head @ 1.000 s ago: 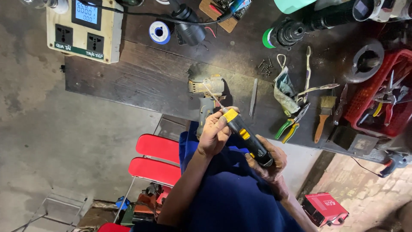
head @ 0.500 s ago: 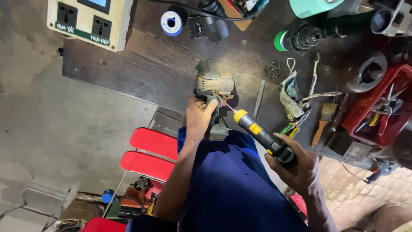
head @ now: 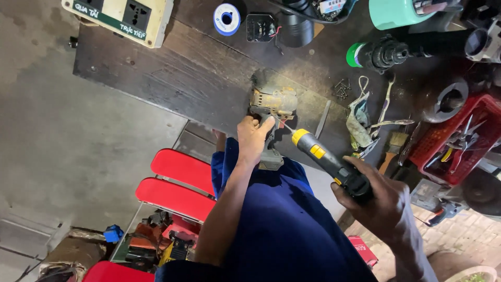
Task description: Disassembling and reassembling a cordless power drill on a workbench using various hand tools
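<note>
Two hands are busy at the edge of a dark wooden workbench (head: 156, 78). The left hand (head: 252, 140) is closed around the handle of a worn power tool (head: 272, 104), a dusty drill-like body with its casing partly open. The tool stands at the bench edge, its head resting on the wood just above that grip and its handle pointing down toward the person's blue lap.

The right hand (head: 378, 201) is wrapped tight around the fat black end of a yellow-and-black screwdriver (head: 326, 159). The screwdriver is long and lies on a slant: from this grip it runs up and to the left, and its thin metal tip lands right by the tool, just above the left thumb. I cannot tell if the tip sits in a screw.

So the tool is up and to the left of the right grip, in line with the screwdriver. The left hand is the near one; it already touches the tool.

Past the tool, farther from both grips, lie a paintbrush (head: 392, 149), a red basket (head: 488, 112) of tools and a blue-and-white tape roll (head: 226, 19).
</note>
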